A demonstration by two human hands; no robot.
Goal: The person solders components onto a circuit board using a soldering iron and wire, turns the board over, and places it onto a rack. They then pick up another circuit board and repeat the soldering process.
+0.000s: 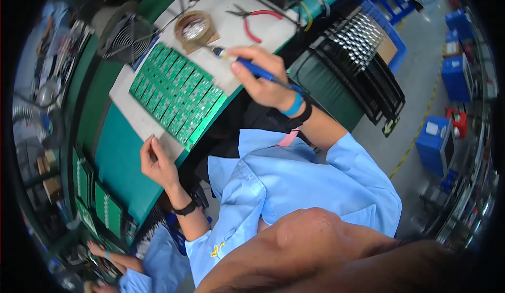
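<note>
My right hand point(263, 77) is wrapped round a blue-handled soldering iron point(255, 69). Its tip points left, toward a brown tape roll point(206, 21) with a silvery, crinkled filling; whether it touches is not clear. Below the roll lies a green circuit board panel point(176, 93), divided into several rows of small boards, on a whitish work mat point(118, 90). Just off the panel's near left corner is my left hand point(159, 165), thumb and forefinger pressed together. Anything between those fingertips is too small to make out.
Red-handled cutting pliers point(258, 22) lie beyond the roll. A round fan point(126, 40) stands left of the panel. More green boards point(108, 209) stand racked at lower left, near a co-worker's arm point(118, 259). Black racks point(363, 77) with shiny parts stand at right.
</note>
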